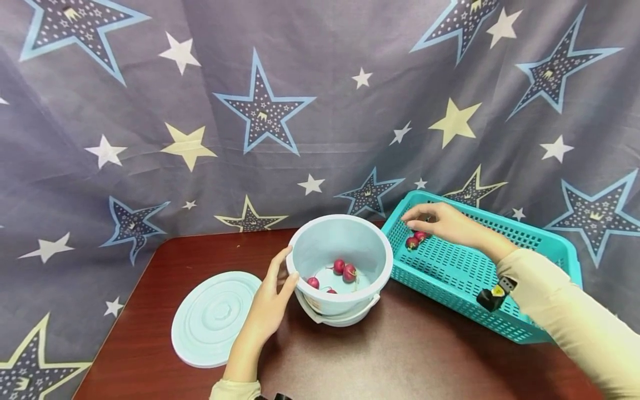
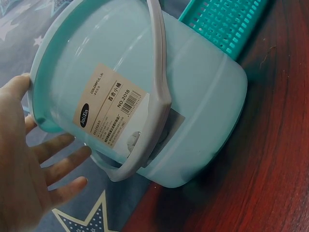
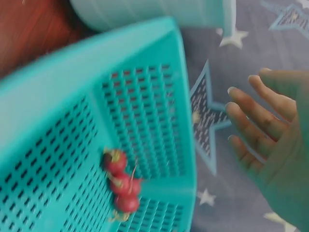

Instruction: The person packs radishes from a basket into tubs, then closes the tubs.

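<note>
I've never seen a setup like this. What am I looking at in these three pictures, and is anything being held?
There is no robot here, just a person's two bare hands. The wide picture is taken from the person's head; the other two, from the left and right wrists. On the dark red table stand a pale blue bucket with radishes inside, a round lid to its left, and a turquoise basket containing more radishes. The left hand touches the bucket's rim. The right hand is over the basket, with nothing visible in its grasp.
</note>
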Motion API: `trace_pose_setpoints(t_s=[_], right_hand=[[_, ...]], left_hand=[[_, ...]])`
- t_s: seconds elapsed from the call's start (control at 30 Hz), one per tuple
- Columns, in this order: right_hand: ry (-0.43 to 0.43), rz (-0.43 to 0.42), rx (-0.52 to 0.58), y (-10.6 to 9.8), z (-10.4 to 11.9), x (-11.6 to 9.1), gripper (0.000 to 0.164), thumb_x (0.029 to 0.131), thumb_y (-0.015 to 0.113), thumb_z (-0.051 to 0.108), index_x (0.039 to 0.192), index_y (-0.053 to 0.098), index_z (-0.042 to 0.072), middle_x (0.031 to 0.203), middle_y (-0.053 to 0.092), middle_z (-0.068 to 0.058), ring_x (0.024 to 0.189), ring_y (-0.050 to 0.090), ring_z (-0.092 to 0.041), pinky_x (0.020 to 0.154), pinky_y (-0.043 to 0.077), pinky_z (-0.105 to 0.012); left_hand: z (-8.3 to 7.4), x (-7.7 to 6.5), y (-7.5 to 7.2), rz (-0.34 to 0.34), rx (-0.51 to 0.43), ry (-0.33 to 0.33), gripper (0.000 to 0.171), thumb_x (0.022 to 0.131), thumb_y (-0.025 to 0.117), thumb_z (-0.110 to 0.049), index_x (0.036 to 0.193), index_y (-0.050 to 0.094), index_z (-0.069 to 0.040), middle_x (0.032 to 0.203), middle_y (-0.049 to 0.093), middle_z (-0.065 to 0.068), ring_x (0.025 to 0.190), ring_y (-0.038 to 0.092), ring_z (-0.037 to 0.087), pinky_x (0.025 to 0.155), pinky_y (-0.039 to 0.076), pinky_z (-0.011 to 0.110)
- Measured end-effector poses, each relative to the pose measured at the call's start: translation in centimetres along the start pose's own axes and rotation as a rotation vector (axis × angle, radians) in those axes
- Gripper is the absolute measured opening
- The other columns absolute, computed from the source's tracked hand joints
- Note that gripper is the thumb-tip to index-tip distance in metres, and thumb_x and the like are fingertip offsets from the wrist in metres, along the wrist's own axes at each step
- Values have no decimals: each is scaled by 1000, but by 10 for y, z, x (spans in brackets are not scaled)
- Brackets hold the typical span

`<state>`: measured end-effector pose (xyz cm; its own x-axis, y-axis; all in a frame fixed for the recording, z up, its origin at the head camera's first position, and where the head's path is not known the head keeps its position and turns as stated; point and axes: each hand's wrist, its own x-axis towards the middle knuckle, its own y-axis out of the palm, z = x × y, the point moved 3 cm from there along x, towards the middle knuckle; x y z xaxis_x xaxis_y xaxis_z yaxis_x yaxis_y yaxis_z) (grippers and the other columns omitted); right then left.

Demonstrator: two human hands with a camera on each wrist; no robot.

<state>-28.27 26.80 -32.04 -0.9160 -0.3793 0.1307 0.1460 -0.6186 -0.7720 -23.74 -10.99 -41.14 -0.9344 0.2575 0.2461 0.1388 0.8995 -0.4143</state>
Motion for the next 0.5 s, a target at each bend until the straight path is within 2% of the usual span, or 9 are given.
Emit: trace_pose_setpoints(t_s=[0.27,0.4,0.5], right_hand=[[105,48,-3,-3,-47,11,31,99,62,24,123,67,4,121,66,-16,113,60,-33,94,47,-52],[149,89,33,0,-70,16,31,99,62,19,124,65,0,123,64,-21,111,61,-35,94,48,-53],[156,128,53,5,-84,17,31,99,61,14,124,63,-4,122,63,-24,107,62,-37,92,49,-54]], left_hand=[[1,1,1,-4,-7,-8,53,103,54,-37,151,33,-37,136,57,12,113,59,23,99,45,50],[1,0,2,-2,-14,-5,54,103,54,-37,152,33,-35,135,57,13,113,58,24,99,45,50],[-7,0,1,6,-21,-18,54,103,54,-32,153,33,-29,136,56,16,114,58,26,100,44,50]])
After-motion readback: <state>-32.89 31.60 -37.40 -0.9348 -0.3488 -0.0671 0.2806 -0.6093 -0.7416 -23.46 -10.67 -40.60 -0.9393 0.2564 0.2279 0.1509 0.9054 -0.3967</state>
